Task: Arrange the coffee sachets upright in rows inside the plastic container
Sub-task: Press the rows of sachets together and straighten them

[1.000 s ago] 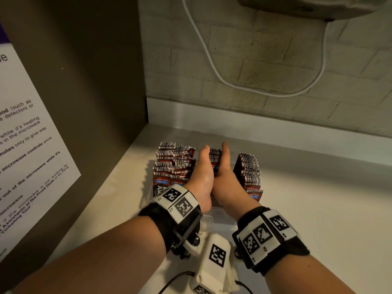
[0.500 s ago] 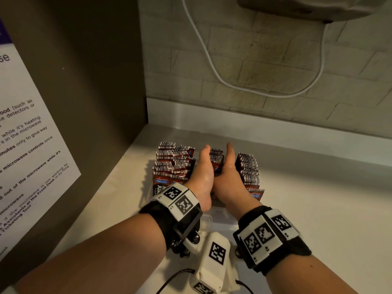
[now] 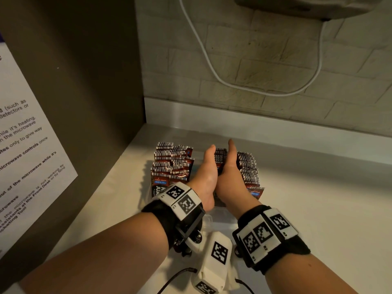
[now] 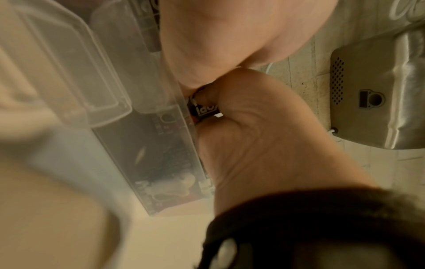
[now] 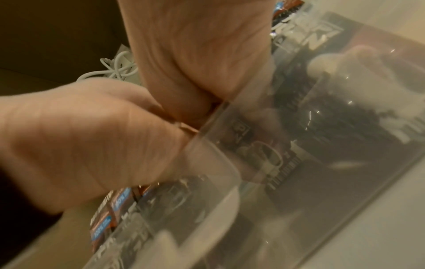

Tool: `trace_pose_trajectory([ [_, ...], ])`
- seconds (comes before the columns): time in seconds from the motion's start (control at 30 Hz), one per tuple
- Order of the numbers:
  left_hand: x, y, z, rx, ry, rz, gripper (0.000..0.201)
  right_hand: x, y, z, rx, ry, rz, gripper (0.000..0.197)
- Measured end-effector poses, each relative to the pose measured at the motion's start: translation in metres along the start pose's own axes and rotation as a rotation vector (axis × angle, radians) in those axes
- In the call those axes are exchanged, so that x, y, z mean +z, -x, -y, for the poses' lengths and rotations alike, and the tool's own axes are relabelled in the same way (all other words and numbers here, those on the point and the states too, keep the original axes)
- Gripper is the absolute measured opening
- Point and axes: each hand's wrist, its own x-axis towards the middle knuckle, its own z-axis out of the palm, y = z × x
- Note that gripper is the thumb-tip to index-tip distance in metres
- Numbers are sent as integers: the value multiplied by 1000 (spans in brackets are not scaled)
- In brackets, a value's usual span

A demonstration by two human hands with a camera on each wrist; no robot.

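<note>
Two hands down in the box, side by side, heels touching: left hand (image 3: 206, 175) and right hand (image 3: 228, 177) both stood on edge, thumbs up top, palms facing each other w/ a middle bunch of sachets (image 3: 220, 159) pressed between them. From the head cam I read the visible fingers as straight, flat vs. the stack, not curled round it; fingertips are hidden down among the packs, so can't tell exactly how they lie. L wrist cam shows one dark sachet (image 4: 204, 111) wedged right where the two hands meet, tight against the clear wall. Either side of the hands, I see more coffee sachets standing upright: a left block (image 3: 172, 164) w/ barcode edges up, approx in rows, and a right row (image 3: 248, 168) leaning a bit. All of it sits inside the plastic container (image 3: 222, 217), clear, its near rim just below my wrists; R wrist cam is looking thru that wall (image 5: 299, 145) at blurred pack prints. Container's on a pale counter (image 3: 318, 209), pushed toward the left corner near a dark side panel (image 3: 84, 81) w/ a printed notice (image 3: 27, 155). Behind: brick-look wall, white cable (image 3: 212, 66) looping down, a metal unit (image 4: 379, 102) mounted above.
</note>
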Motion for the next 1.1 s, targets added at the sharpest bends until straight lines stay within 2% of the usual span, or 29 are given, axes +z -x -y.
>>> trace_pose_trajectory([
  [0.33, 1, 2, 1, -6, 15, -14, 73, 1, -2, -4, 27, -32, -40, 98],
  [0.5, 3, 5, -2, 17, 18, -37, 66, 1, -3, -3, 23, -8, -64, 102],
  [0.63, 3, 6, -1, 18, 24, -33, 68, 0, -3, -3, 39, -17, -50, 103],
  [0.77, 3, 7, 0, 20, 32, -32, 73, 2, -2, -3, 27, -24, -16, 101],
  [0.9, 4, 8, 0, 45, 54, -47, 67, 1, -1, -2, -28, -16, -15, 95],
  [0.97, 4, 10, 1, 41, 60, -59, 73, 0, 0, -2, -22, -23, 0, 94],
  [1.03, 3, 4, 5, 33, 82, -84, 94, 0, 0, -2, -4, -19, 6, 96],
  [1.07, 3, 1, 6, 27, 93, -91, 98, 0, 0, -3, 3, -16, 4, 96],
  [1.1, 4, 0, 6, 21, 95, -86, 95, 0, 0, -3, 7, -14, 2, 96],
])
